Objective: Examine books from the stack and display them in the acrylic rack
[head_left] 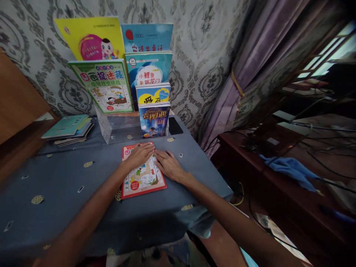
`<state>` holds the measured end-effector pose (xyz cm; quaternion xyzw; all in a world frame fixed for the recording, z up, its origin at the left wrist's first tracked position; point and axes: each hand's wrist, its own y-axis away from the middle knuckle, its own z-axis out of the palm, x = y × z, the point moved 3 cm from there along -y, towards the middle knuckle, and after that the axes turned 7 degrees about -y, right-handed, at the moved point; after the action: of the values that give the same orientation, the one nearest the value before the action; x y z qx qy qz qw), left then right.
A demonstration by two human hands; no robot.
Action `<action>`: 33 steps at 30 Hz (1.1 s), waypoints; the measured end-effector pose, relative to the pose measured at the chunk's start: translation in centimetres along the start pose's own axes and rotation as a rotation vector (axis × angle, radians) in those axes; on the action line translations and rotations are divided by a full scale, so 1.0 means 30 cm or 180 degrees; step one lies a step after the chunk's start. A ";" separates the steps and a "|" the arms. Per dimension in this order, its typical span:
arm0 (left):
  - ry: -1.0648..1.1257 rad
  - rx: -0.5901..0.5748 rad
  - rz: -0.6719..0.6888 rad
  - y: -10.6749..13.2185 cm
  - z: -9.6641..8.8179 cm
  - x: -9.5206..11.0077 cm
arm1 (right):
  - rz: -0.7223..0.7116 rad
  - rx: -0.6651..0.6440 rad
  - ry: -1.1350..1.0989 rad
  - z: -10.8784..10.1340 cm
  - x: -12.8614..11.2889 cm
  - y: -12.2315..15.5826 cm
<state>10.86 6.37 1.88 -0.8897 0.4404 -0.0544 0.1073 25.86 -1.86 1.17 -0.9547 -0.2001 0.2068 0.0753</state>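
**Obs.: covered table; on it, red-bordered book; over the book, left hand and right hand**

Backdrop: grey patterned wall, lilac curtain tied back at right. Table cover is blue-grey with small yellow motifs. At the wall end, a clear stand bears upright books in two columns: left, a yellow book behind a green book; right, four in stepped rows, dark blue book lowest and foremost. Left of the stand, a loose stack of thin books lies flat.

Red-bordered book: flat on the table, cover up, in front of the stand. Left hand lies across its upper part, fingers straight and close together, grasping nothing. Right hand sits at its right edge, fingers loosely extended, unclenched; fingertips of both hands are very near each other. Whether the right palm bears on cover or cloth, I cannot tell from this angle.

Smallest entry: dark flat slab, just right of the stand.
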 end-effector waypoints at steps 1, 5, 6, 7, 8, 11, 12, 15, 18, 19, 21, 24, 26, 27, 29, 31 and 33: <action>-0.0031 -0.0001 0.0004 -0.001 -0.002 0.004 | 0.0008 -0.0008 0.0017 0.003 -0.002 0.002; -0.0058 -0.0027 -0.0021 0.001 -0.003 0.010 | -0.0088 0.0029 0.0041 0.003 -0.027 0.038; -0.0020 -0.0036 -0.0039 0.005 -0.002 0.009 | -0.0128 0.0033 0.0033 -0.002 -0.036 0.054; 0.0038 -0.0050 -0.0055 0.010 -0.002 0.008 | -0.0159 0.0012 0.0020 -0.009 -0.044 0.072; 0.0112 -0.0083 -0.0060 0.017 -0.003 0.007 | -0.0183 -0.0043 0.0002 -0.016 -0.051 0.092; 0.0320 -0.0301 0.0011 0.040 -0.006 0.010 | -0.0320 -0.0313 -0.0112 -0.038 -0.064 0.150; 0.0352 -0.0375 0.0042 0.046 -0.009 0.013 | -0.0404 -0.0392 -0.0176 -0.044 -0.065 0.167; 0.0352 -0.0450 0.0050 0.057 -0.017 0.022 | -0.0622 -0.0542 -0.0353 -0.055 -0.058 0.199; 0.0316 -0.0398 -0.0052 0.054 -0.017 0.028 | -0.0644 -0.0604 -0.0438 -0.061 -0.045 0.202; 0.0299 -0.0373 -0.0092 0.053 -0.016 0.029 | -0.0633 -0.0622 -0.0454 -0.063 -0.043 0.199; 0.0265 -0.0334 -0.0165 0.050 -0.013 0.030 | -0.0614 -0.0667 -0.0473 -0.069 -0.041 0.190; 0.0252 -0.0328 -0.0210 0.056 -0.017 0.037 | -0.0598 -0.0722 -0.0459 -0.075 -0.042 0.183; 0.0303 -0.0377 -0.0125 0.067 -0.024 0.047 | -0.0602 -0.0706 -0.0446 -0.072 -0.042 0.185; 0.0338 -0.0404 -0.0055 0.073 -0.027 0.054 | -0.0609 -0.0677 -0.0440 -0.068 -0.041 0.187; 0.0381 -0.0435 0.0079 0.085 -0.035 0.068 | -0.0627 -0.0577 -0.0438 -0.058 -0.036 0.194; 0.0346 -0.0432 0.0130 0.093 -0.039 0.077 | -0.0648 -0.0467 -0.0443 -0.047 -0.031 0.200; 0.0258 -0.0426 0.0123 0.095 -0.039 0.084 | -0.0676 -0.0384 -0.0432 -0.038 -0.028 0.206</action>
<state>9.97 2.53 2.35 -0.8833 0.4641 -0.0588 0.0307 27.81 -7.88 1.12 -0.9148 -0.3168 0.2493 0.0256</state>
